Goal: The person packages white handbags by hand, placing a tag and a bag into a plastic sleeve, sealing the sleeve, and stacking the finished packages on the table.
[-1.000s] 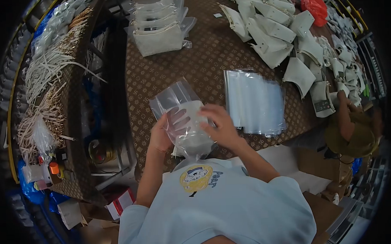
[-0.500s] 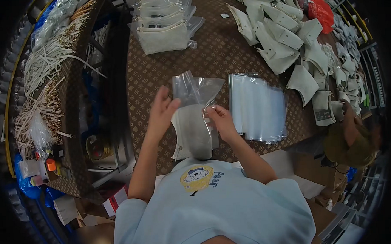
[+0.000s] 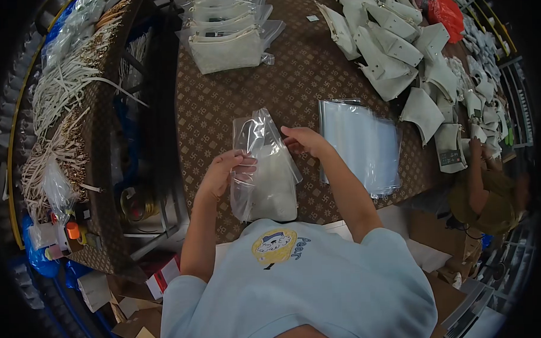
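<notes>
In front of me on the patterned table lies an off-white zip pouch (image 3: 272,196) inside a clear plastic bag (image 3: 258,129). The bag's loose top reaches past the pouch, creased and shiny. My left hand (image 3: 226,170) is at the bag's left side, the film caught between thumb and fingers. Beside the upper right edge of the bag is my right hand (image 3: 307,142), thumb and fingers apart with nothing held. Just right of that hand lies a stack of flat clear bags (image 3: 362,148).
Several bagged pouches (image 3: 226,54) stand in a row at the table's far left. Unbagged pouches (image 3: 391,51) are heaped at the right, near a red plastic bag (image 3: 444,14). Straps (image 3: 65,87) hang along the left rack. A co-worker's arm (image 3: 476,174) reaches in at right.
My left hand has come down onto the bag's left side. My right hand has let go of the bag's right edge and moved up. The bag's top now lies folded over the pouch.
</notes>
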Demonstrator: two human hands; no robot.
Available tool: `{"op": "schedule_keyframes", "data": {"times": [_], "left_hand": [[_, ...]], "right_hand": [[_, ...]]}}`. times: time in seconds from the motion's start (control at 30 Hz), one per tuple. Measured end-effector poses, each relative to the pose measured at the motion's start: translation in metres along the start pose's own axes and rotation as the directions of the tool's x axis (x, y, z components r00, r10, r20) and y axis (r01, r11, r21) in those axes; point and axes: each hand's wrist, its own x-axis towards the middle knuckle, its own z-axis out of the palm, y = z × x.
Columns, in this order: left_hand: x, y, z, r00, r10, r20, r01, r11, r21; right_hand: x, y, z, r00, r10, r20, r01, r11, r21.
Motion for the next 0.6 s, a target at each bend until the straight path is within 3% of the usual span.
{"op": "schedule_keyframes", "data": {"times": [0.07, 0.13, 0.2, 0.27, 0.3, 0.33, 0.37, 0.4, 0.43, 0.5, 0.57, 0.6], "left_hand": [[0.001, 0.006, -0.004, 0.999, -0.022, 0.023, 0.022, 1.000, -0.014], [0.006, 0.013, -0.010, 0.989, -0.006, 0.146, 0.008, 1.000, -0.011], [0.007, 0.028, -0.012, 0.989, -0.019, 0.149, 0.021, 1.000, -0.012], [0.010, 0.049, -0.017, 0.996, 0.022, 0.089, -0.040, 0.977, 0.208], [0.017, 0.061, -0.025, 0.984, 0.169, -0.053, -0.147, 0.947, 0.285], [0.021, 0.073, -0.027, 0.931, 0.318, -0.180, -0.234, 0.898, 0.373], [0.025, 0.083, -0.025, 0.711, 0.640, -0.293, -0.302, 0.653, 0.695], [0.022, 0.095, -0.015, 0.397, 0.887, -0.235, -0.192, 0.331, 0.924], [0.014, 0.102, 0.000, 0.398, 0.885, -0.240, -0.192, 0.337, 0.922], [0.004, 0.105, 0.034, 0.362, 0.926, -0.102, -0.294, 0.218, 0.931], [0.022, 0.064, 0.044, 0.496, 0.828, 0.261, -0.310, -0.112, 0.944], [0.030, 0.037, 0.053, 0.584, 0.766, 0.268, -0.343, -0.066, 0.937]], "right_hand": [[0.028, 0.012, -0.004, 0.966, 0.009, 0.259, 0.028, 0.990, -0.140], [0.031, 0.009, 0.001, 0.964, -0.005, 0.265, 0.046, 0.988, -0.147], [0.019, 0.005, 0.001, 0.965, -0.021, 0.261, 0.063, 0.986, -0.154], [-0.001, -0.003, 0.001, 0.979, -0.127, 0.160, 0.122, 0.992, 0.038], [-0.008, 0.001, 0.000, 0.979, -0.123, 0.161, 0.119, 0.992, 0.031], [-0.017, 0.008, -0.005, 0.972, -0.185, 0.145, 0.154, 0.968, 0.199], [-0.026, 0.017, -0.006, 0.963, -0.243, 0.117, 0.187, 0.914, 0.360], [-0.037, 0.026, -0.003, 0.964, -0.238, 0.118, 0.183, 0.918, 0.352], [-0.048, 0.038, 0.003, 0.971, -0.229, 0.067, 0.177, 0.880, 0.441], [-0.064, 0.057, 0.015, 0.977, -0.213, 0.013, 0.175, 0.833, 0.524], [-0.074, 0.076, 0.026, 0.994, -0.108, 0.012, 0.084, 0.831, 0.549], [-0.076, 0.084, 0.030, 0.994, -0.105, 0.015, 0.079, 0.832, 0.550]]}}
